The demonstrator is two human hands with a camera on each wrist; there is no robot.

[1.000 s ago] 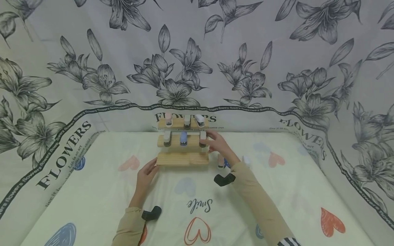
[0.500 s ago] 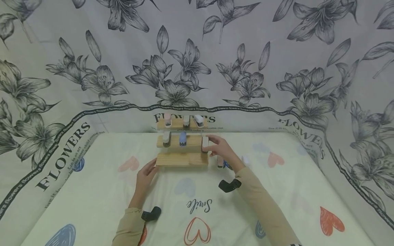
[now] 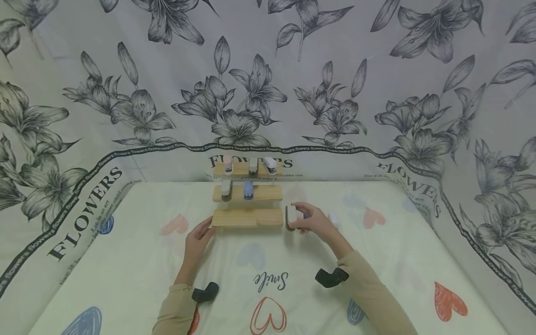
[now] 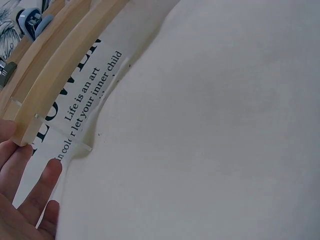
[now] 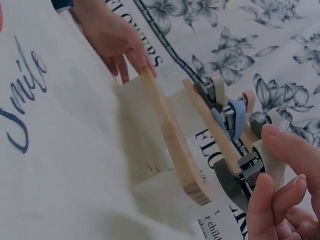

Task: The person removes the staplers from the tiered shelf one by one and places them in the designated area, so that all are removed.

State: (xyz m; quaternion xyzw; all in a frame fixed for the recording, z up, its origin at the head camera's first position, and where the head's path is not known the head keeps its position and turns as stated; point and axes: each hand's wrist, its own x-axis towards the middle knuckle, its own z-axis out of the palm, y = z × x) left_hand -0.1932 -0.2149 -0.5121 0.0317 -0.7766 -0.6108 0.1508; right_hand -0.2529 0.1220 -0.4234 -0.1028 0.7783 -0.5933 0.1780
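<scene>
A three-step wooden display rack (image 3: 247,217) stands on the cloth in the head view. My left hand (image 3: 198,239) pinches the left end of its lowest board, thumb and fingers at the corner in the left wrist view. Just right of that board, my right hand (image 3: 317,224) holds a stapler (image 3: 291,217) with a whitish top and dark grey base between thumb and fingers. On the middle step sit a greyish-white stapler (image 3: 226,190) and a blue stapler (image 3: 248,190). The top step bears a pink stapler (image 3: 228,164), a greyish stapler (image 3: 253,166) and a white stapler (image 3: 271,165).
A small white object (image 3: 333,218) lies on the cloth right of my right hand. Other small things behind that hand are mostly covered by it. A flower-printed curtain (image 3: 318,116) hangs right behind the rack.
My right hand has lifted the whitish stapler off the right end of the middle step and brought it right and toward me, beside the lowest board. The left hand stays at the rack's corner.
</scene>
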